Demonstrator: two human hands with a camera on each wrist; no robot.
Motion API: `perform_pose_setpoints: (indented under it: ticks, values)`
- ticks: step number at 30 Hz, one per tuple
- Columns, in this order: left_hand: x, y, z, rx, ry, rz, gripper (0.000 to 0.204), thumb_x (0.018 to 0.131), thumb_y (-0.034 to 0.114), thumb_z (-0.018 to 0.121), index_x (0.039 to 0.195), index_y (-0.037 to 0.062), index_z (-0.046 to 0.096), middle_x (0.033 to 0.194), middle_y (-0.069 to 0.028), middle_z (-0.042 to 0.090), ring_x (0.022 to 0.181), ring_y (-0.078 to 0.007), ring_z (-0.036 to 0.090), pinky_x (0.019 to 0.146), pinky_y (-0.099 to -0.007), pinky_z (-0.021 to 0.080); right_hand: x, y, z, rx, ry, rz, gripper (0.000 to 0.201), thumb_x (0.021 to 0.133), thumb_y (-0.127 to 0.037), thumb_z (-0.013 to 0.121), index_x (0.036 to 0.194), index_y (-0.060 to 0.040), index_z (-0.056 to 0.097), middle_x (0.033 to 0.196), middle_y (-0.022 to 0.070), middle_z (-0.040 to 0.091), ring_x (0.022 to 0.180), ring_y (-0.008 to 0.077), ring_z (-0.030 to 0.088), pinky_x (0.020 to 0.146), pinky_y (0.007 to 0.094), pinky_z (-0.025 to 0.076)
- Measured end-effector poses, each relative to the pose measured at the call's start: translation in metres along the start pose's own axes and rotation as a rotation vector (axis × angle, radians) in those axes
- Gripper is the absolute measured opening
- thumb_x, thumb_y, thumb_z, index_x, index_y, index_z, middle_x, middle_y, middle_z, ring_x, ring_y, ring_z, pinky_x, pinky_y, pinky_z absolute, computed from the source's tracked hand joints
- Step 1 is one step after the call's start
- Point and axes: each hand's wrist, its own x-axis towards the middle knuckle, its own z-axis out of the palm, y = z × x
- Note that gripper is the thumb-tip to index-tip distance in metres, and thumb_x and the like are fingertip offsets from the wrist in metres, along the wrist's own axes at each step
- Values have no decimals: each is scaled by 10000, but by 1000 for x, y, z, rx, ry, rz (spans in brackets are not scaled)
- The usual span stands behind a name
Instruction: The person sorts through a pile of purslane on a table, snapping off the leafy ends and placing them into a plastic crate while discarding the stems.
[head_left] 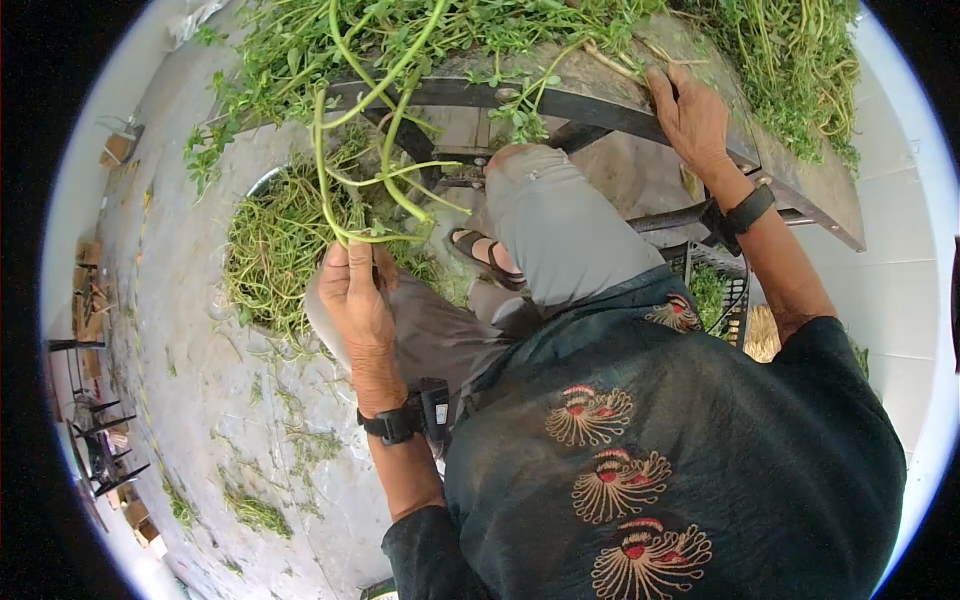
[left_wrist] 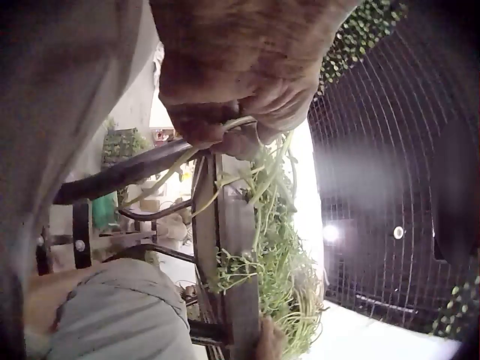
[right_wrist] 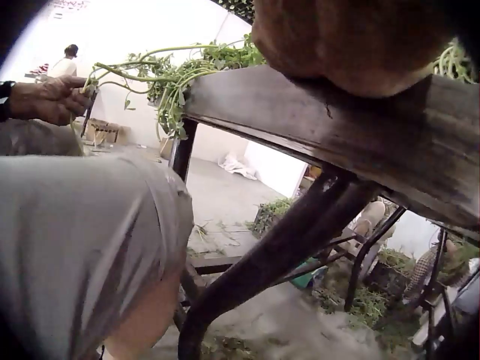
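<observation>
Thumb and fingers of my left hand point(head_left: 360, 305) pinch a few long green leafy stems point(head_left: 322, 165), whose upper ends reach over the table edge. In the left wrist view, a thin stem point(left_wrist: 169, 178) runs out between the fingers of that hand point(left_wrist: 240, 82). My right hand point(head_left: 695, 120) lies at the table's near edge, its fingertips right at the end of a brownish stem point(head_left: 612, 62). Seen from the right wrist, this hand point(right_wrist: 352, 45) hangs over the edge with its fingertips hidden. I cannot tell whether it grips that stem.
Heaped greens point(head_left: 480, 35) cover the table point(head_left: 600, 90), with another pile point(head_left: 780, 80) at its right. A round basin of stems point(head_left: 275, 250) stands on the floor at the left. Scattered greens point(head_left: 255, 510) litter the floor. Beside my right leg is a black crate point(head_left: 735, 310).
</observation>
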Motion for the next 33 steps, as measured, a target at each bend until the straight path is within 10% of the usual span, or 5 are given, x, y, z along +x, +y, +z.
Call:
perform_pose_setpoints:
  ticks: [33]
  values:
    - [4,-10,3,-360,53,-108,275,947,304,465,915,41,538,651,-51,559,499,-116,483,427,-224,354,4,-8,3,-117,-48,109,391,908,-415,390,908,-69,575,868,195,628,771,405,595,694,493,456]
